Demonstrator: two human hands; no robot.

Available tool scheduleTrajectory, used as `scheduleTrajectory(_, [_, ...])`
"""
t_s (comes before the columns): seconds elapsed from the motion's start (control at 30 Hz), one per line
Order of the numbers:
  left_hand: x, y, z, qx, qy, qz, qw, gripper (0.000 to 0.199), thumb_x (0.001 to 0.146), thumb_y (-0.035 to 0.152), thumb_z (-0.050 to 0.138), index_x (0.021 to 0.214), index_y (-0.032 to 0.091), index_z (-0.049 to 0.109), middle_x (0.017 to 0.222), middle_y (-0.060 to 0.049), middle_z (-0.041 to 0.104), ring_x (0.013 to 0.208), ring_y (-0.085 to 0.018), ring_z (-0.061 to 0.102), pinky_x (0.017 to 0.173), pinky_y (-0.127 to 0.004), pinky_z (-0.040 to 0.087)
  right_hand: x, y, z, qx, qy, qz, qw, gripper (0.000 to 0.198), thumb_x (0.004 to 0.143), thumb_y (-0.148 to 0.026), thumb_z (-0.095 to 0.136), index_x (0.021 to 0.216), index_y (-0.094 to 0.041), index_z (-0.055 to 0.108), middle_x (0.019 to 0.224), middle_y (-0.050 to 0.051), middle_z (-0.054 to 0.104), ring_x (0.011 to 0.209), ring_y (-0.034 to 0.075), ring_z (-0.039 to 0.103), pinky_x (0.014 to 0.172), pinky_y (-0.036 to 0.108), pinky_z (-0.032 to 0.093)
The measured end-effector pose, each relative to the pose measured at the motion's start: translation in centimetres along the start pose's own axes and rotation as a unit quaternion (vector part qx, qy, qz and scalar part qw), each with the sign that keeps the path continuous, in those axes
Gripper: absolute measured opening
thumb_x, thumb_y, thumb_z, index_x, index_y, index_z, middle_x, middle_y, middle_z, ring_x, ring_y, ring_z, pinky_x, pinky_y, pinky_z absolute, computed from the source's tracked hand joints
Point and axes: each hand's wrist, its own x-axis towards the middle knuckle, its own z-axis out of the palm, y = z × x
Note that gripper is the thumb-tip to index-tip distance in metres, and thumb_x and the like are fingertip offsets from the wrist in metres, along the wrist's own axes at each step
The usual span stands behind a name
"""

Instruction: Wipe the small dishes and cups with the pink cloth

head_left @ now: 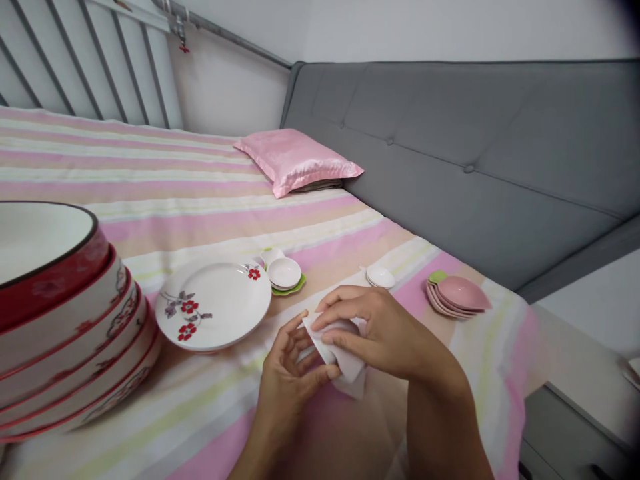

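In the middle foreground my left hand [295, 363] curls its fingers and thumb around the edge of a white tissue [350, 363]. My right hand [367, 320] presses the tissue from above, thumb and fingers bent over it. Whether a small dish lies within its folds I cannot tell. Left of my hands is a stack of white plates [220, 307] with red flowers. Just beyond are small white dishes [284, 272] with a green leaf-shaped one under them. Past my right hand sit small white dishes [380, 277], and further right a stack of pink dishes [463, 295] with a green tip.
A tall stack of red-and-white bowls [75, 333] stands at the left edge. Everything rests on a striped bedsheet [190, 220]. A pink pillow [300, 157] lies near the grey padded headboard [440, 127]. A grey cabinet [565, 427] stands at the lower right.
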Motion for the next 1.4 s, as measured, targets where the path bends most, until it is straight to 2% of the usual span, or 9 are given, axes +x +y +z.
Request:
scheduleTrajectory(0.2, [-0.3,0.4,-0.1,-0.026,0.037,-0.032,0.998,0.071,0.055,0.020,0.080,0.119,0.020,0.048,0.108,-0.010,0.062,0.100,-0.022,0.060,0.082,-0.030,0.047,-0.2,-0.7,0.1,0.013,-0.034,-0.006,0.999,0.018,0.079,-0.013,0.060,0.089,-0.022,0.072,0.094,0.001,0.064,0.087,0.010,0.060,0.079,0.021,0.044])
scheduleTrajectory(0.4, [-0.6,0.7,0.2,-0.117,0.004,-0.043,0.992,0.069,0.067,0.031,0.074,0.128,0.022,0.043,0.115,-0.011,0.062,0.106,-0.024,0.058,0.086,-0.032,0.048,-0.2,-0.7,0.0,0.024,-0.041,0.005,0.999,0.019,0.078,-0.014,0.062,0.090,-0.026,0.072,0.093,0.000,0.059,0.085,0.009,0.058,0.079,0.022,0.044])
scheduleTrajectory(0.5, [-0.6,1.1,0.1,-0.177,-0.006,-0.052,0.983,0.063,0.073,0.035,0.068,0.129,0.023,0.044,0.118,-0.010,0.061,0.105,-0.023,0.059,0.083,-0.029,0.052,-0.2,-0.5,0.0,0.014,-0.063,0.007,0.998,0.021,0.077,-0.012,0.063,0.089,-0.026,0.073,0.093,0.000,0.058,0.084,0.009,0.058,0.078,0.022,0.044])
scheduleTrajectory(0.6, [-0.5,1.7,0.0,-0.237,0.009,-0.074,0.969,0.055,0.078,0.035,0.062,0.129,0.025,0.045,0.119,-0.009,0.061,0.105,-0.021,0.060,0.083,-0.026,0.053,-0.2,-0.3,0.0,0.011,-0.080,0.012,0.997,0.021,0.076,-0.011,0.064,0.087,-0.027,0.073,0.093,0.000,0.059,0.085,0.010,0.057,0.078,0.021,0.044])
scheduleTrajectory(0.73, [-0.5,2.2,-0.1,-0.288,0.012,-0.096,0.953,0.048,0.084,0.037,0.053,0.130,0.026,0.044,0.118,-0.009,0.062,0.104,-0.021,0.061,0.086,-0.030,0.052,-0.2,0.1,-0.2,0.007,-0.075,0.037,0.997,0.021,0.075,-0.011,0.063,0.085,-0.026,0.073,0.094,0.000,0.059,0.085,0.010,0.058,0.079,0.022,0.044])
scheduleTrajectory(0.93, [-0.6,2.3,-0.3,-0.310,-0.017,-0.124,0.942,0.053,0.078,0.048,0.057,0.125,0.027,0.048,0.114,-0.008,0.064,0.095,-0.023,0.063,0.083,-0.041,0.053,-0.2,0.4,-0.8,0.001,-0.053,0.052,0.997,0.016,0.076,-0.014,0.063,0.084,-0.024,0.072,0.091,0.001,0.061,0.085,0.013,0.058,0.079,0.026,0.044])
scheduleTrajectory(1.1, [-0.8,2.2,-0.4,-0.281,-0.026,-0.144,0.949,0.055,0.073,0.049,0.061,0.120,0.021,0.054,0.102,-0.009,0.067,0.087,-0.023,0.065,0.080,-0.040,0.054,-0.1,0.3,-0.7,0.012,-0.012,0.059,0.998,0.016,0.076,-0.013,0.060,0.083,-0.024,0.071,0.092,0.001,0.063,0.083,0.013,0.059,0.075,0.026,0.045])
scheduleTrajectory(1.27, [-1.4,2.2,-0.4,-0.241,-0.044,-0.157,0.957,0.064,0.063,0.045,0.072,0.120,0.021,0.054,0.093,-0.007,0.070,0.081,-0.024,0.066,0.077,-0.036,0.054,0.2,0.6,-0.4,0.016,0.031,0.069,0.997,0.017,0.076,-0.013,0.060,0.084,-0.023,0.071,0.093,0.002,0.064,0.084,0.013,0.059,0.071,0.025,0.046])
scheduleTrajectory(1.4, [-1.6,2.3,-0.3,-0.221,-0.044,-0.169,0.959,0.065,0.061,0.047,0.072,0.118,0.021,0.056,0.088,-0.006,0.070,0.076,-0.024,0.066,0.072,-0.036,0.054,0.4,0.7,-0.1,0.041,0.041,0.051,0.997,0.018,0.076,-0.012,0.058,0.085,-0.022,0.070,0.094,0.002,0.063,0.086,0.013,0.059,0.074,0.025,0.047])
